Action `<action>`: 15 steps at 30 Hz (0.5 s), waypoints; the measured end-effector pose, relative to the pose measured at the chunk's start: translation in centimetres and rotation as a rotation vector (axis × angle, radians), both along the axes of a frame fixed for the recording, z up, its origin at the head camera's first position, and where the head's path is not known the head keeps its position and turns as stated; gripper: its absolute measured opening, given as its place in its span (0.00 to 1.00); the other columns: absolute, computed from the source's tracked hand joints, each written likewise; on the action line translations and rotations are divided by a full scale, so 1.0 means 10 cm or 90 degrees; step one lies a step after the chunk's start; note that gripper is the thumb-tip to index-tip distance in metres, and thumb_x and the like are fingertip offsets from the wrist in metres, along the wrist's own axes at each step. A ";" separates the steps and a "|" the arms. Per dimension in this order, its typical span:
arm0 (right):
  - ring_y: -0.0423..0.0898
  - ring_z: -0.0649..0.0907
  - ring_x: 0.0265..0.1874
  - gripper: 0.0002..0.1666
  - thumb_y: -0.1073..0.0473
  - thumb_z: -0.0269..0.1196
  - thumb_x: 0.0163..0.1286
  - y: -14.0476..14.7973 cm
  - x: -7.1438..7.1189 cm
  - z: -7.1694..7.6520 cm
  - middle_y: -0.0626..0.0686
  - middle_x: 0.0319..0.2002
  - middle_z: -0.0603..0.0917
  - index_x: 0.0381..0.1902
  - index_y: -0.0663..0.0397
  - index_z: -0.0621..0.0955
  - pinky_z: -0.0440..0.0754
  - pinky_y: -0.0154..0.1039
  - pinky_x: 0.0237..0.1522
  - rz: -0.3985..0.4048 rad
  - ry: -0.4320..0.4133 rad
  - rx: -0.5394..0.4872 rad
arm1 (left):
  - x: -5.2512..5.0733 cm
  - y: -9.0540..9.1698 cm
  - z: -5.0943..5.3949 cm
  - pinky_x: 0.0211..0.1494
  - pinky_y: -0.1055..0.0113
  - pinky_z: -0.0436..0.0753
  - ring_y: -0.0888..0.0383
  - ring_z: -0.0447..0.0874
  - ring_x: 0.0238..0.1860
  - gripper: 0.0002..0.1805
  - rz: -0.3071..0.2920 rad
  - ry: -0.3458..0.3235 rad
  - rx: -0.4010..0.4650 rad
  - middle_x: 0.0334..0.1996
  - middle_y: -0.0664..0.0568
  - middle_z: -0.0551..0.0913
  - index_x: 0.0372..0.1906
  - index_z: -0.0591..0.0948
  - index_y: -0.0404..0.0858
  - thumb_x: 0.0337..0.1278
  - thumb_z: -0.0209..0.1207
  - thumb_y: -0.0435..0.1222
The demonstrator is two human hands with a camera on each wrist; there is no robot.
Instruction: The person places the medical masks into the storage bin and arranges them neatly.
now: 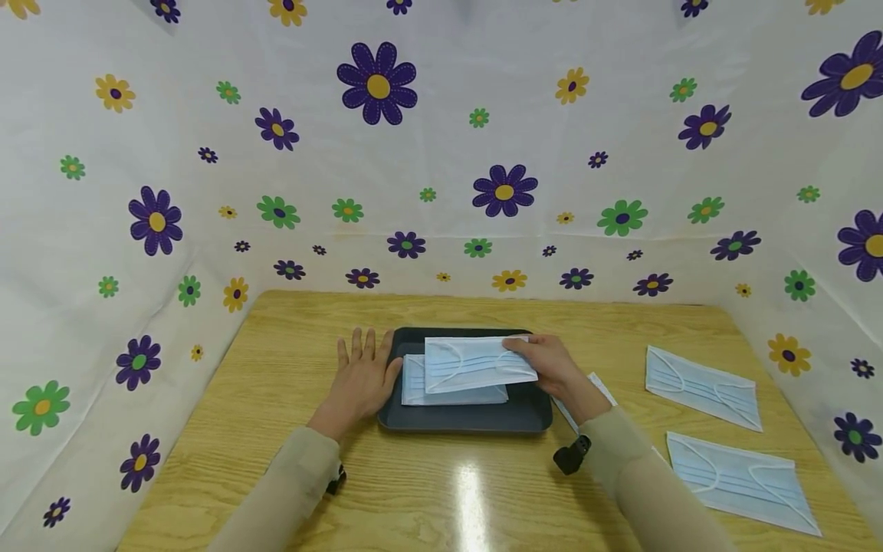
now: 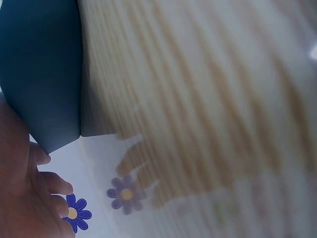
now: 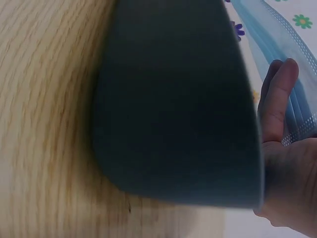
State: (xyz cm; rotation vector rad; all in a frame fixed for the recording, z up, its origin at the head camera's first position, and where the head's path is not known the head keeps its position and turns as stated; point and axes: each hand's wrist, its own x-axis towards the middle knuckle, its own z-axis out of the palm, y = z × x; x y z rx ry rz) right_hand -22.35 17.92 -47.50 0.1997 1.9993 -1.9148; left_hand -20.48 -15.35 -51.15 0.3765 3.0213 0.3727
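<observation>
My right hand (image 1: 554, 363) pinches the right end of a light blue pleated face mask (image 1: 476, 366), thumb on top, above a dark tray (image 1: 462, 419). Beneath it, more of these face masks (image 1: 451, 397) lie in the tray; the held one partly covers them, so their number cannot be told. At the tray's left side my left hand (image 1: 360, 381) rests with spread, straight fingers, its thumb by the rim. In the right wrist view, the right-hand fingers (image 3: 280, 94) stand against the blue mask (image 3: 298, 106), and the tray's wall (image 3: 178, 109) fills the middle.
On the wooden table (image 1: 290, 345), two flat face masks, an upper one (image 1: 704, 387) and a lower one (image 1: 741, 479), lie at the right. Another mask (image 1: 602, 388) is partly hidden under the right forearm. A flowered white cloth (image 1: 428, 138) stands around the table's back and sides.
</observation>
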 end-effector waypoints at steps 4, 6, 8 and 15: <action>0.36 0.87 0.30 0.28 0.58 0.63 0.78 -0.08 -0.02 -0.04 0.45 0.31 0.88 0.63 0.80 0.77 0.86 0.30 0.34 0.000 0.000 -0.005 | 0.00 0.00 -0.01 0.82 0.28 0.36 0.30 0.34 0.85 0.38 0.001 -0.004 -0.005 0.84 0.29 0.49 0.87 0.48 0.42 0.86 0.33 0.56; 0.36 0.87 0.30 0.28 0.58 0.63 0.78 -0.12 -0.02 -0.06 0.45 0.32 0.88 0.62 0.80 0.78 0.86 0.30 0.33 0.002 0.001 -0.004 | -0.01 0.00 -0.02 0.82 0.28 0.36 0.30 0.34 0.85 0.37 0.001 -0.004 -0.007 0.84 0.29 0.49 0.87 0.48 0.42 0.86 0.33 0.56; 0.37 0.87 0.30 0.27 0.59 0.63 0.78 -0.15 -0.04 -0.08 0.46 0.32 0.88 0.61 0.80 0.78 0.86 0.30 0.33 0.003 0.003 -0.004 | -0.01 0.00 -0.02 0.82 0.28 0.36 0.30 0.34 0.85 0.37 0.002 -0.003 -0.011 0.84 0.29 0.49 0.87 0.47 0.43 0.86 0.33 0.56; 0.37 0.87 0.29 0.23 0.62 0.63 0.77 -0.27 -0.05 -0.14 0.48 0.32 0.89 0.58 0.82 0.80 0.86 0.31 0.31 0.005 0.003 -0.009 | 0.00 0.01 -0.01 0.82 0.28 0.37 0.29 0.37 0.85 0.38 0.002 0.008 -0.014 0.83 0.29 0.51 0.87 0.49 0.42 0.86 0.34 0.56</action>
